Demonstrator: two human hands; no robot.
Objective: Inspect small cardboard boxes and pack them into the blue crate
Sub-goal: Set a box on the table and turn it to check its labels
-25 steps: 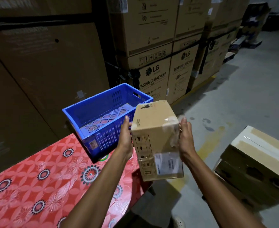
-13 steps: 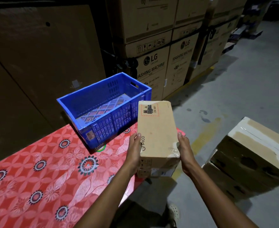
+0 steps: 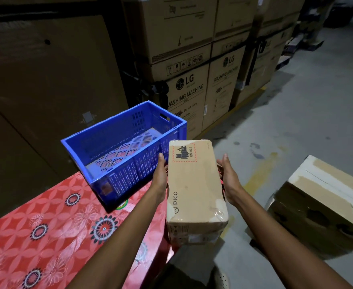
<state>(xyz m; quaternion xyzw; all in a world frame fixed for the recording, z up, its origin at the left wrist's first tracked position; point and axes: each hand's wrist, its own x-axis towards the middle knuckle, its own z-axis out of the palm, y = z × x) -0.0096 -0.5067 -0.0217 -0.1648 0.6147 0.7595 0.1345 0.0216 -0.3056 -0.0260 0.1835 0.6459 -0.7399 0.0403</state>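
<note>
Brown oblong small cardboard box [image 3: 194, 184], PICO logo and red-bordered UN 3481 label printed on top face, held level in the air, just right of blue crate [image 3: 129, 176], slotted walls and floor, stood upright

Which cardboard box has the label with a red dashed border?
The PICO box held by the left hand and right hand; the LG cartons show none.

warehouse | stacked washing-machine cartons [image 3: 185, 94] | yellow-marked concrete floor [image 3: 317, 105]
</note>
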